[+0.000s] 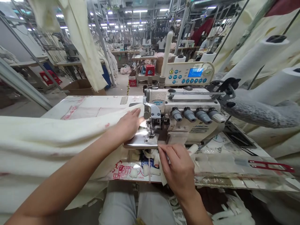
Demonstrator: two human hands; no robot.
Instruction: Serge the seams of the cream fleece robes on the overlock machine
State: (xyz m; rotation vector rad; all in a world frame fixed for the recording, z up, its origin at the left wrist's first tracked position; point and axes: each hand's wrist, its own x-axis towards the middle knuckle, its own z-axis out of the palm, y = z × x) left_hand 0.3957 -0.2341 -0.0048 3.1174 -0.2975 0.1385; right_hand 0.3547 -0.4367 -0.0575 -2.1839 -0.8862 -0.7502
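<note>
Cream fleecy fabric [77, 134] spreads over the left of the table and runs up to an overlock sewing machine [185, 125]. My left hand [130, 125] lies on the fabric, fingers stretched forward beside the presser foot [151, 131]. At the front corner of the metal work plate [140, 142], my right hand [177, 162] is closed in a pinch. A narrow cream fabric strip [162, 176] hangs from its fingertips; part of the strip is hidden behind the fingers. Small cream scraps [146, 170] lie under the plate.
Red-handled thread snips [272, 166] lie on the right of the table. A control panel [189, 73] stands behind the machine. White thread cones [260, 56] are at right. Cream cloth [82, 47] hangs at upper left, above a cardboard box [82, 86]. Scraps [232, 209] lie below.
</note>
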